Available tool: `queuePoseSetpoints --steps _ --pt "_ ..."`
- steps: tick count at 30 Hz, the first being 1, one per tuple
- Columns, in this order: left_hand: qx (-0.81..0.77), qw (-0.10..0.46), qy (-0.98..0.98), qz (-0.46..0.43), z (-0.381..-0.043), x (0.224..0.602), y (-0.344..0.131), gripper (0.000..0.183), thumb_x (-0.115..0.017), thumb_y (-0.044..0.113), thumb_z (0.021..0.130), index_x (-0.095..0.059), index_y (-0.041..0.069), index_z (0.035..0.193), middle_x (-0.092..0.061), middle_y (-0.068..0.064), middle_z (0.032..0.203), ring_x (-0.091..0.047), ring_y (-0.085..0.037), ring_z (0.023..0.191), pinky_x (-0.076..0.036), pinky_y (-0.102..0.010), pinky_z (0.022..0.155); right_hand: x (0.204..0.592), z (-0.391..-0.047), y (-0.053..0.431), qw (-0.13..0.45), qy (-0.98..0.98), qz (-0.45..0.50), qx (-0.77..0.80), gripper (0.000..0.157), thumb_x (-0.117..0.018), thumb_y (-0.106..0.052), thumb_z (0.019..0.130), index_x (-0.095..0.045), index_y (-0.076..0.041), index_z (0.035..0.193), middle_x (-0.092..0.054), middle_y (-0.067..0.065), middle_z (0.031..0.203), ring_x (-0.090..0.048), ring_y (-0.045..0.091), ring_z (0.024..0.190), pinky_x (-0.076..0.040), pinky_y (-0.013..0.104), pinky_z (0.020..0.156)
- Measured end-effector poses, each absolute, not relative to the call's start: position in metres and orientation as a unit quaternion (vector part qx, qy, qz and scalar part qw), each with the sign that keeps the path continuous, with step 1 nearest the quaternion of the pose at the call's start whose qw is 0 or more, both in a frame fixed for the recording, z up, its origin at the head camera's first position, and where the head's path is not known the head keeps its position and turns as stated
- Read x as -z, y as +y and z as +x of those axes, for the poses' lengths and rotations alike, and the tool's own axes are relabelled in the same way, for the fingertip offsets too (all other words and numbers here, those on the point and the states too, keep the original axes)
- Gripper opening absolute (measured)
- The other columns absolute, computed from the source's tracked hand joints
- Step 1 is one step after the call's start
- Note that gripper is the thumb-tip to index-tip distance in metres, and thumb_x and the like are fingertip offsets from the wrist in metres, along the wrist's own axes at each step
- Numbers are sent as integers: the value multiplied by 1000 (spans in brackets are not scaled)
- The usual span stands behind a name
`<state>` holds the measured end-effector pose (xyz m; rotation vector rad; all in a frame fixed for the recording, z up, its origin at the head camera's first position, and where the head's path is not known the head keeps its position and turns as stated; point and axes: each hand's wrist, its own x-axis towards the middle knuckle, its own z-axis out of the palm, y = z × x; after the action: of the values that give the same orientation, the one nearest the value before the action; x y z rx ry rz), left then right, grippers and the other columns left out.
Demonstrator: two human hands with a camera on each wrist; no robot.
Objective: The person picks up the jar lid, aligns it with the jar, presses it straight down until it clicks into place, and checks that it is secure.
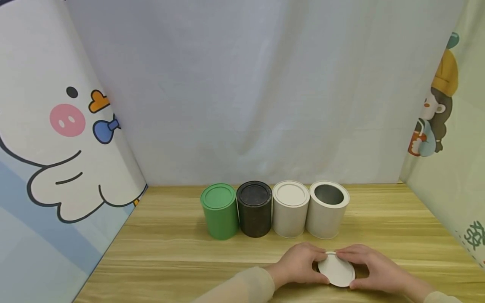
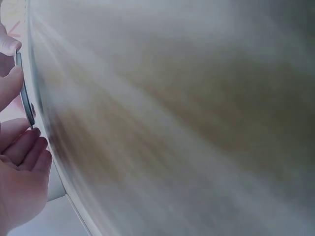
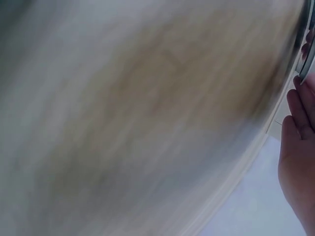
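A round white lid [image 1: 336, 271] is held between both hands near the front of the table. My left hand [image 1: 299, 264] pinches its left side, fingers at the far edge and thumb at the near edge. The right hand [image 1: 377, 268] grips the opposite side the same way. Only the thin edge of the lid [image 2: 24, 91] shows in the left wrist view. Behind the hands stands a white can [image 1: 326, 219] without a lid, its dark inside visible. A lidded white can [image 1: 289, 221] is just left of it.
A black can [image 1: 255, 219] and a green can [image 1: 223, 221], both lidded, continue the row leftward. The wooden table [image 1: 163, 252] ends at a grey curtain [image 1: 227, 105] behind, with printed cloth panels at both sides.
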<state>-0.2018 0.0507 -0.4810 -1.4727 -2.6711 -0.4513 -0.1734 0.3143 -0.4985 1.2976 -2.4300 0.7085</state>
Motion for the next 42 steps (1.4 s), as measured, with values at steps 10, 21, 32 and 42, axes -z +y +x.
queuePoseSetpoints --steps 10,21,32,42 --pt "235 -5 -860 -453 -207 479 49 56 -84 40 79 -70 12 126 -67 4 125 -58 -1 115 -39 -9 95 492 -170 315 142 -857 418 -266 71 -90 -29 70 -64 -7 131 -63 0 128 -53 6 116 -34 8 95" --pt "310 1 -842 -441 -211 465 45 61 -86 35 77 -67 10 129 -65 2 128 -57 -1 117 -37 -10 98 476 -169 313 190 -846 412 -281 74 -93 -27 63 -66 -8 130 -64 1 127 -51 3 118 -32 7 97" --pt "346 49 -821 -452 -212 443 42 63 -88 31 75 -67 5 128 -65 -1 128 -58 -4 117 -37 -10 98 450 -167 312 194 -843 402 -299 78 -95 -14 60 -64 -6 132 -63 2 129 -48 1 122 -34 9 97" --pt "332 106 -822 -451 -212 428 43 60 -89 30 74 -69 4 124 -67 -1 125 -60 -6 115 -38 -10 97 432 -168 311 202 -843 396 -303 81 -93 -5 59 -61 -5 134 -61 3 132 -45 1 125 -32 10 101"
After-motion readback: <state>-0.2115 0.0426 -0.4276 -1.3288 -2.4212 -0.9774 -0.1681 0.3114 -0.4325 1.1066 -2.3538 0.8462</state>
